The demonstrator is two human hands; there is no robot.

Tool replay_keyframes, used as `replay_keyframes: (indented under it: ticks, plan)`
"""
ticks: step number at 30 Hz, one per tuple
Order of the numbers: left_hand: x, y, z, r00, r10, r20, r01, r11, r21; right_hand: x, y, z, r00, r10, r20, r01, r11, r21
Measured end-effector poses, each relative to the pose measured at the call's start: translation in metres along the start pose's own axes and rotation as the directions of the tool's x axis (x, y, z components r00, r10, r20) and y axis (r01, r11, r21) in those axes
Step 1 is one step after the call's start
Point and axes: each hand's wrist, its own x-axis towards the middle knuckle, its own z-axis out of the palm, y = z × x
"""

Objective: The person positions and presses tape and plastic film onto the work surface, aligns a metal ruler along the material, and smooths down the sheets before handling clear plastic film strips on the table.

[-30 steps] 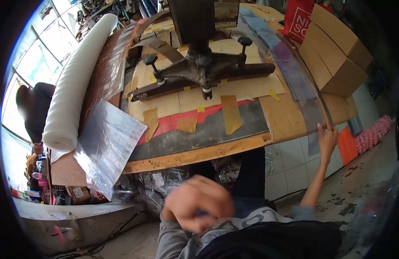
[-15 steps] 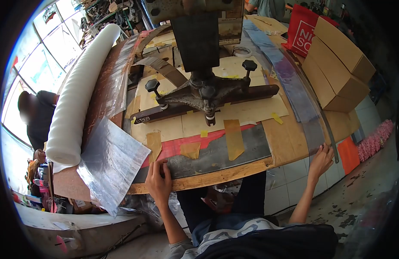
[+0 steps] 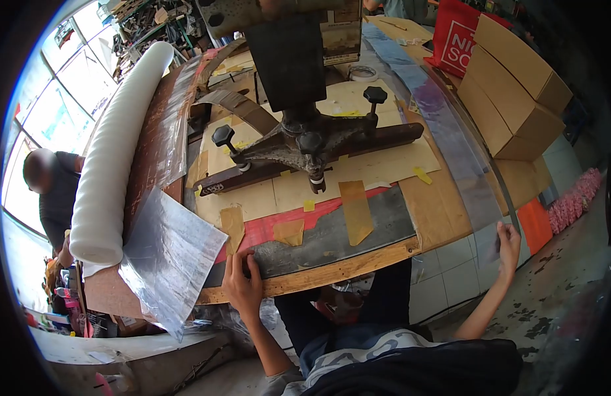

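Observation:
My left hand (image 3: 243, 285) rests on the wooden front edge (image 3: 332, 269) of the table, thumb and fingers apart, with nothing visible between them. Off the table's right front corner, my right hand (image 3: 508, 245) pinches the lower end of a clear plastic strip (image 3: 477, 195), which runs back along the table's right side. The heavy black press head (image 3: 310, 142) stands over pale boards (image 3: 286, 191). Between my left hand and the boards lie a dark grey plate (image 3: 385, 214), a red strip (image 3: 259, 229) and pieces of brown tape (image 3: 356, 214).
A white foam roll (image 3: 120, 158) and a loose clear sheet (image 3: 170, 241) lie on the left. Cardboard boxes (image 3: 507, 92) and a red bag (image 3: 451, 43) stand at the right. A metal strip (image 3: 496, 171) borders the plastic. Another person (image 3: 54, 191) is at the far left.
Over the last second, my left hand has come from near my body to the table edge. My right hand has closed on the plastic strip and moved slightly right, off the table.

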Motion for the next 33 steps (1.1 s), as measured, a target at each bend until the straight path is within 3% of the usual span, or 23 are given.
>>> replay_keyframes:
  ticks: [3, 9, 13, 15, 18, 19, 22, 23, 24, 25, 28, 33]
  plan:
    - [0.0, 0.002, -0.001, 1.0, -0.014, 0.01, 0.014, 1.0, 0.005, -0.013, -0.024, -0.005, 0.996, 0.03, 0.078, -0.05, 0.965, 0.258]
    - [-0.002, 0.002, -0.001, 1.0, -0.003, 0.011, 0.003, 1.0, 0.012, -0.034, -0.032, -0.003, 0.965, 0.15, -0.214, 0.0, 0.819, 0.574]
    - [-0.006, 0.005, 0.0, 1.0, 0.005, -0.008, -0.005, 1.0, 0.026, -0.048, -0.008, -0.026, 0.979, 0.118, -0.164, 0.007, 0.792, 0.61]
    - [-0.008, 0.017, 0.004, 0.995, 0.095, -0.024, -0.096, 0.994, -0.046, -0.062, -0.023, -0.034, 0.973, 0.147, -0.176, -0.011, 0.798, 0.602]
    - [-0.012, 0.057, 0.018, 0.971, 0.238, 0.04, -0.227, 0.958, -0.176, -0.099, -0.083, -0.045, 0.995, -0.029, -0.092, 0.07, 0.868, 0.492]
    - [-0.012, 0.074, 0.027, 0.947, 0.318, 0.056, -0.297, 0.927, -0.23, -0.101, -0.075, -0.057, 0.998, -0.052, -0.022, 0.057, 0.886, 0.46]
    - [-0.008, 0.131, 0.058, 0.793, 0.591, 0.144, -0.471, 0.747, -0.469, -0.093, -0.018, -0.115, 0.927, -0.342, 0.155, 0.289, 0.913, 0.287]
    - [-0.007, 0.152, 0.067, 0.712, 0.664, 0.227, -0.463, 0.687, -0.56, -0.099, 0.002, -0.136, 0.915, -0.356, 0.188, 0.275, 0.893, 0.355]
    - [-0.008, 0.172, 0.081, 0.657, 0.724, 0.21, -0.507, 0.63, -0.588, -0.112, -0.009, -0.133, 0.855, -0.461, 0.239, 0.255, 0.773, 0.58]
    - [-0.011, 0.192, 0.097, 0.597, 0.78, 0.187, -0.549, 0.568, -0.614, -0.126, -0.015, -0.134, 0.806, -0.543, 0.235, 0.267, 0.688, 0.675]
    - [-0.023, 0.237, 0.133, 0.498, 0.855, 0.145, -0.616, 0.467, -0.635, -0.163, -0.031, -0.158, 0.745, -0.657, 0.114, 0.347, 0.529, 0.775]
    - [-0.055, 0.253, 0.189, 0.372, 0.926, 0.063, -0.686, 0.32, -0.653, -0.185, -0.051, -0.198, 0.754, -0.635, -0.166, 0.461, 0.332, 0.823]
